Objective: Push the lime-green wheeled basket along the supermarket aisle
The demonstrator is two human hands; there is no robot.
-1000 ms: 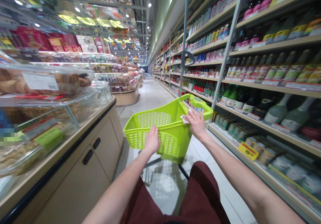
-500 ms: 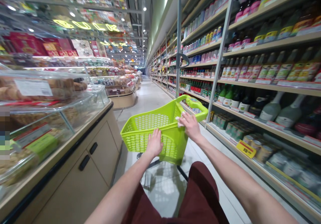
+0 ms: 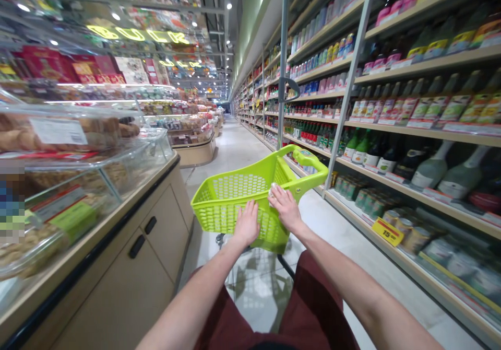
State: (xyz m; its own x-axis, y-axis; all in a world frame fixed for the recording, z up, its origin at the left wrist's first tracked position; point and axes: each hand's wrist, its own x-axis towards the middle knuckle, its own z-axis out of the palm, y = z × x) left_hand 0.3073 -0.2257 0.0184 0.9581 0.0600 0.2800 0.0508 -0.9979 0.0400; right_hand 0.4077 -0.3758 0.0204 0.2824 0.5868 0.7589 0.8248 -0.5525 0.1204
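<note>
Vividly lime-green shopping cart [image 3: 266, 230], perforated sides [image 3: 215, 218], sloping rim [image 3: 238, 171], looped handle [image 3: 321, 172]

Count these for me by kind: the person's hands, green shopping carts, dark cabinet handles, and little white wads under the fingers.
Hands, left hand and right hand: 2
Green shopping cart: 1
Dark cabinet handles: 2
White wad: 1
Total: 6

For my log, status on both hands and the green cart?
Left hand open against side of green cart. Right hand holding white wad at rim. Counter left, drink shelves right.
</note>
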